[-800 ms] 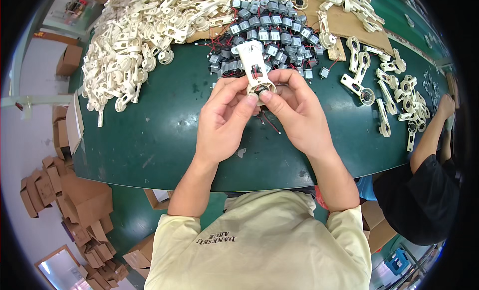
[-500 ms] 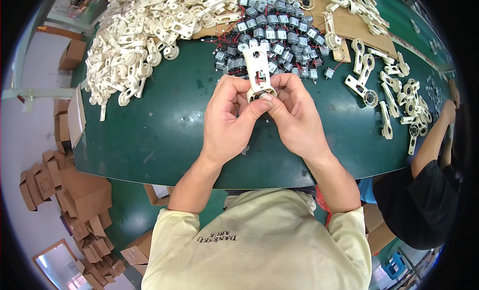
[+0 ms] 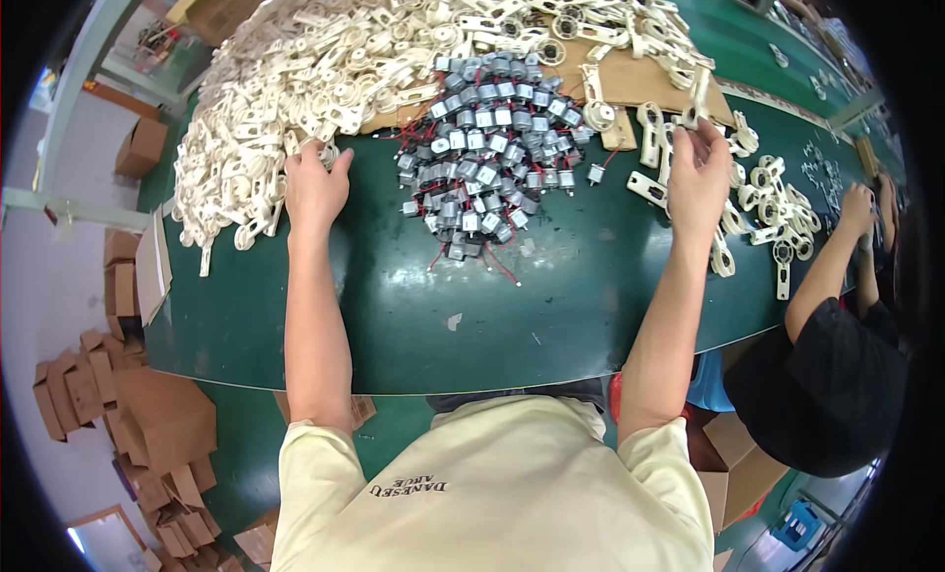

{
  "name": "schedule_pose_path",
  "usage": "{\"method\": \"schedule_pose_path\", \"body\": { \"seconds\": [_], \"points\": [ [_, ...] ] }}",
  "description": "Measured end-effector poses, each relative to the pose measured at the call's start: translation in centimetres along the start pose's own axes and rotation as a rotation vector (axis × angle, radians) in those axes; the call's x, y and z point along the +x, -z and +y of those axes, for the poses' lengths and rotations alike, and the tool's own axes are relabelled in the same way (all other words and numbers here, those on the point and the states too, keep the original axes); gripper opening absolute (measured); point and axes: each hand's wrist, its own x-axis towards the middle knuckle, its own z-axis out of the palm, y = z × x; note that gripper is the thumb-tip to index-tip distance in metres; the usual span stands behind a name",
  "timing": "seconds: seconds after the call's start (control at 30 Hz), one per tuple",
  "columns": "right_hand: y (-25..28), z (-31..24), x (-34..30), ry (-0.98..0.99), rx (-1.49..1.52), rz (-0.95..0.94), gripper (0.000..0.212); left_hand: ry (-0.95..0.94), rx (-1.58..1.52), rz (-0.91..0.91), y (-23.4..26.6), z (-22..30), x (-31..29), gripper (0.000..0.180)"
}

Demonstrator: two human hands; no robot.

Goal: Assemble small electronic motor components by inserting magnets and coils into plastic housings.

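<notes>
Change: half a second ago I see both hands together in the middle, holding one cream plastic bracket; now they are far apart and that bracket is not between them any more.
Left hand (image 3: 315,183): it lies with loose fingers on the edge of the big bracket heap (image 3: 295,90); I cannot tell if it grasps a piece.
Right hand (image 3: 697,173): the fingers are closed around a cream bracket (image 3: 695,107), over the finished brackets (image 3: 763,203) just beside it.
Meaning: I judge one piece is done and a new cycle begins.
Between hands: pile of small grey motors (image 3: 487,149) with red wires.
Surface (image 3: 551,296): dark green, curved edge.
Room: folded cartons (image 3: 148,444) on the floor, left; another person's arm (image 3: 832,262) works beyond my right hand.
</notes>
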Motion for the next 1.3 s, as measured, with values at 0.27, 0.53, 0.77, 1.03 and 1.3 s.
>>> {"method": "schedule_pose_path", "body": {
  "seconds": [0.27,0.53,0.77,1.03,1.3],
  "points": [
    [-1.2,-3.2,-3.4,-0.075,-0.462,-0.592,0.039,0.197,-0.373,-0.353,1.4,2.1,-2.7,0.036],
    [-1.6,-5.2,-3.6,-0.116,-0.215,-0.502,0.030,0.168,-1.988,-0.744,2.1,2.4,-7.3,0.047],
    [-1.6,-11.2,-9.8,0.177,0.518,-0.968,0.031,0.123,-2.024,-0.757,2.4,5.0,-8.6,0.044],
    [-2.3,-11.1,-10.8,0.136,0.427,-0.891,0.028,0.028,-1.909,-0.689,2.2,5.7,-9.2,0.042],
    [-2.0,-11.3,-10.7,0.182,0.383,-0.905,0.030,-0.019,-1.815,-0.685,2.2,6.1,-9.3,0.045]
  ]
}}
